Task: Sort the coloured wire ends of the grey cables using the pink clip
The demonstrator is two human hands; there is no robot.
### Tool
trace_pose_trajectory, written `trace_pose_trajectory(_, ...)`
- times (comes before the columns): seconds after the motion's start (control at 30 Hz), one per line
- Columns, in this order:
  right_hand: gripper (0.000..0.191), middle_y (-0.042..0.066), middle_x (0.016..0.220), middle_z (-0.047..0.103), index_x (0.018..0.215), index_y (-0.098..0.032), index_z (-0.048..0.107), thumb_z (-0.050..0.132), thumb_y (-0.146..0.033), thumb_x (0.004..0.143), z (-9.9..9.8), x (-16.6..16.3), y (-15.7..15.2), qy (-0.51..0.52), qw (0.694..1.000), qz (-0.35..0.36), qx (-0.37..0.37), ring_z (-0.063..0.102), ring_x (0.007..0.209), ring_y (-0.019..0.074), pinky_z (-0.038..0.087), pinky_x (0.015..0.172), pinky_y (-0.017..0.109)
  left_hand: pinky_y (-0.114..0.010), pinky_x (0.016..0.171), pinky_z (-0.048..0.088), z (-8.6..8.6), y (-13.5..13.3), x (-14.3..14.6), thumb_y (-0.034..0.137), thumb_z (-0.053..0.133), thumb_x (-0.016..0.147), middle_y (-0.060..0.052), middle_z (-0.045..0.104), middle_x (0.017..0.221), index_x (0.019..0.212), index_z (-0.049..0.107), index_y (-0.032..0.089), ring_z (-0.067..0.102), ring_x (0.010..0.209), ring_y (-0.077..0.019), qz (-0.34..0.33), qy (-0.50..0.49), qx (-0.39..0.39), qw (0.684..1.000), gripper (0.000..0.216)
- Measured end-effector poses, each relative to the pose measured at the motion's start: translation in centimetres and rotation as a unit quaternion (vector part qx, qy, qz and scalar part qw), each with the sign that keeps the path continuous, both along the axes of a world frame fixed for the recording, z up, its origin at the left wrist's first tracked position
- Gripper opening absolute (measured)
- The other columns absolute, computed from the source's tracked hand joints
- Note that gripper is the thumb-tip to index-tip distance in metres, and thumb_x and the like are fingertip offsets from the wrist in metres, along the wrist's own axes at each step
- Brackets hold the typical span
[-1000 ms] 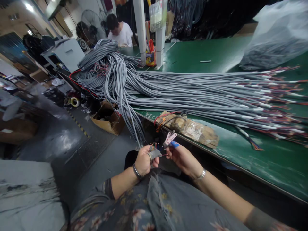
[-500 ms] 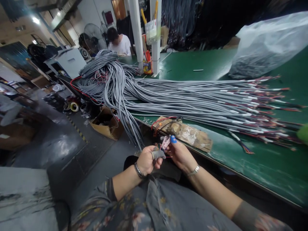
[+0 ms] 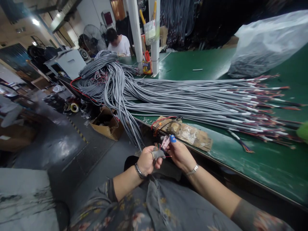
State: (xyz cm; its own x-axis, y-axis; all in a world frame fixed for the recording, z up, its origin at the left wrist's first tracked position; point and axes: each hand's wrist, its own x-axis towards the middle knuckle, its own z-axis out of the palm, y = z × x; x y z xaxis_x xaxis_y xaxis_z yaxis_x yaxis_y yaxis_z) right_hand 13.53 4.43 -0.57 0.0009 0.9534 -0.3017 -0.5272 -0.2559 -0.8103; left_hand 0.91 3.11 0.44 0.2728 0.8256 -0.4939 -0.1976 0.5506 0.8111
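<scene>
My left hand [image 3: 146,161] is closed in a fist around the end of a grey cable [image 3: 157,154], whose thin coloured wires fan out above the thumb. My right hand [image 3: 180,154], with a blue cover on one fingertip, is closed on a small pink plier-like tool [image 3: 165,142] held at the wire tips. Both hands hover over my lap, just below the near edge of the green table [image 3: 252,160]. A thick bundle of grey cables [image 3: 183,98] lies across that table and hangs over its edge beside my left hand.
A taped cardboard patch [image 3: 190,133] sits on the table edge. A clear plastic bag [image 3: 267,45] lies at the far right. An open cardboard box [image 3: 107,123] stands on the floor. Another person [image 3: 117,41] sits beyond the white posts [image 3: 134,32], near a fan [image 3: 92,35].
The view has dropped slightly. My right hand has drawn the pink tool closer to the wire ends, while my left hand keeps its grip on the cable.
</scene>
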Motion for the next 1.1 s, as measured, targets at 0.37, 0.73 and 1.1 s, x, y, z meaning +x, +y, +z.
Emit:
trace_pose_trajectory(0.37,0.047,0.001,0.065,0.064,0.073,-0.021,0.068,0.069,-0.067,0.063,-0.6,0.5,-0.4,0.129,0.987,0.098,-0.023,0.054,0.053,0.0122,0.047,0.050,0.025,-0.018,0.028,0.021,0.2,-0.9,-0.3,0.045,0.074,0.047,0.003,0.050,0.036,0.054,0.051,0.016,0.034,0.024,-0.0052,0.025,-0.011,0.018,0.999,0.037)
trace_pose_trajectory(0.73,0.035,-0.004,0.055,0.054,0.071,-0.019,0.066,0.077,-0.051,0.064,-0.8,0.6,-0.7,0.081,0.995,0.065,0.003,0.045,0.050,0.0093,0.042,0.050,0.023,-0.018,0.029,0.029,0.6,-1.5,-0.1,0.049,0.075,0.051,0.002,0.053,0.039,0.058,0.057,0.014,0.040,0.027,-0.0060,0.091,0.000,0.078,0.993,0.040)
trace_pose_trajectory(1.1,0.049,-0.001,0.060,0.061,0.070,-0.021,0.068,0.072,-0.068,0.057,-1.3,0.1,-0.1,0.067,0.996,0.052,0.017,0.050,0.054,0.0133,0.041,0.051,0.026,-0.018,0.029,0.025,0.3,-1.0,0.1,0.047,0.074,0.051,0.003,0.053,0.039,0.058,0.056,0.015,0.039,0.027,-0.0057,0.080,-0.011,0.050,0.995,0.038)
